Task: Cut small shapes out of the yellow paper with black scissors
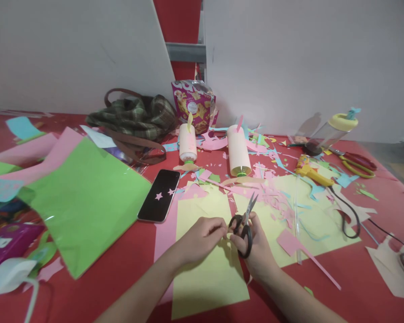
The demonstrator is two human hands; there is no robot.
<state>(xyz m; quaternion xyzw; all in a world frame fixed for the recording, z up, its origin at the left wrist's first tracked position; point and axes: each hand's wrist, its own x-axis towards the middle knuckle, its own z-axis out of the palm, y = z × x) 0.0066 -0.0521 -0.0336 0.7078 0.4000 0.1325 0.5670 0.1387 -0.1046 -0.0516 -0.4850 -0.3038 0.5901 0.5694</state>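
Black-handled scissors (247, 218): gripped in right hand (256, 252), blades best kept pointing away. Left hand (205, 237): fingertips pinched, contents unclear, beside right's.

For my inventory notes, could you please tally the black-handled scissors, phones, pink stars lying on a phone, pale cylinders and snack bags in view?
Black-handled scissors: 1
Phone: 1
Pink stars on the phone: 2
Pale cylinders: 2
Snack bag: 1
Total: 7

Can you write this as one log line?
right hand: holds black-handled metal scissors | left hand: beside scissors, over pale yellow rectangular paper | nearby: black-screened phone, two pink paper stars on it
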